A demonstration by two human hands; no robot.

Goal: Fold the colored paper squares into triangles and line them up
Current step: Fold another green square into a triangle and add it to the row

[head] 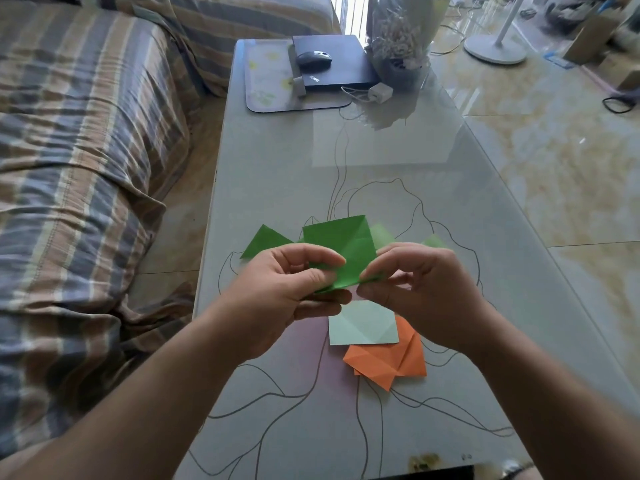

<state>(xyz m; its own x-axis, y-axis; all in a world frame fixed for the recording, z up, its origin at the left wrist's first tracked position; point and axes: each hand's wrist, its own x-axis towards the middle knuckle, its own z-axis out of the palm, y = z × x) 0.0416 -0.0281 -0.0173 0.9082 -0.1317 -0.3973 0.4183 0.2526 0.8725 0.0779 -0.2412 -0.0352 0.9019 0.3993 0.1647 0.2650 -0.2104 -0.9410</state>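
- Both forearms enter from the bottom edge and meet over the glass-topped table (277, 174), which carries a line drawing of flowers.
- Left hand (284, 289): fingers curled, thumb and forefinger pinching the near left edge of the dark green paper square (341, 247), which is held just above the table surface.
- Right hand (415, 292): thumb and forefinger pinching the near right corner of the same sheet; remaining fingers loosely curled, holding nothing else.
- Sheet condition: mostly flat, creases visible, near edge beginning to turn up between the two pinches.
- Finished work: one dark green triangle (263, 241) lies on the table to the left; paler green pieces (382, 235) show behind the held sheet, shape partly hidden.
- Stock awaiting: a pale green square (363, 327) lies flat beneath the hands, overlapping a small pile of orange squares (391, 363).
- Judgement: the fold of the held sheet is at its start, and several sheets remain.
- Next move calls for bringing one corner onto the opposite corner, matching edges, pressing the diagonal crease, then setting the piece beside the others in the row.
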